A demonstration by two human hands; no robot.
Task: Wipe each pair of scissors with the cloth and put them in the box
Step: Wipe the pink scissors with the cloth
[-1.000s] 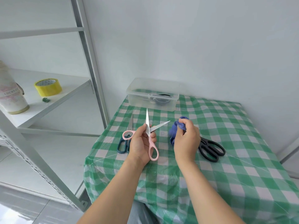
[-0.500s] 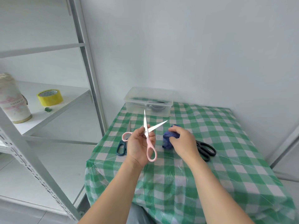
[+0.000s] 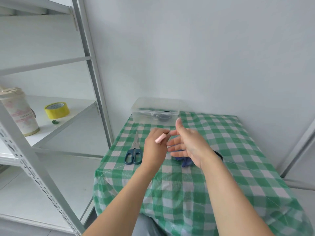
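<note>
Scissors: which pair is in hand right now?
The pink scissors, in the left hand; only a handle shows. The blue scissors lie flat on the table, and the black scissors are mostly hidden behind the open right hand.

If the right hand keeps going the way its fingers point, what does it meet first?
Probably the left hand and the pink scissors it holds: the open right hand points its fingers at them, nearly touching, though depth is unclear.

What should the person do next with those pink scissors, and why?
Probably carry the pink scissors forward to the clear box. The left hand holds them, the right hand is open and the blue cloth lies on the table, which suggests wiping is over.
</note>
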